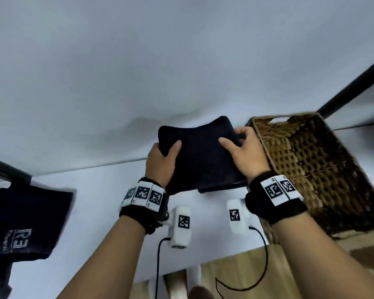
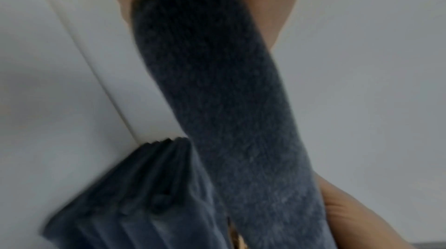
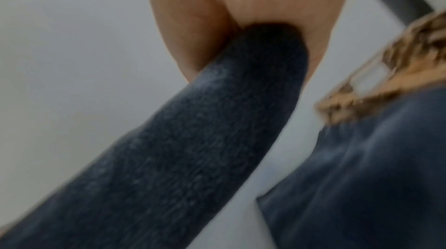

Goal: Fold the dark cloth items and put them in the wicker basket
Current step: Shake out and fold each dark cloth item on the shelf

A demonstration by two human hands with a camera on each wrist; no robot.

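A folded dark cloth (image 1: 200,154) is held up above the white table (image 1: 99,190), just left of the wicker basket (image 1: 311,169). My left hand (image 1: 163,160) grips its left edge, thumb on top. My right hand (image 1: 244,152) grips its right edge near the basket's rim. In the left wrist view the thick folded cloth (image 2: 224,100) runs between thumb and fingers. The right wrist view shows the cloth (image 3: 183,148) clamped the same way, with the basket (image 3: 398,68) close at the right. Another dark cloth (image 1: 24,221) with white lettering lies at the table's left.
A white wall rises behind the table. A black frame bar (image 1: 354,87) crosses at upper right, behind the basket. Another dark bar (image 1: 7,169) sits at far left. Wooden floor (image 1: 246,275) shows below the table's near edge. Cables hang from the wrist cameras.
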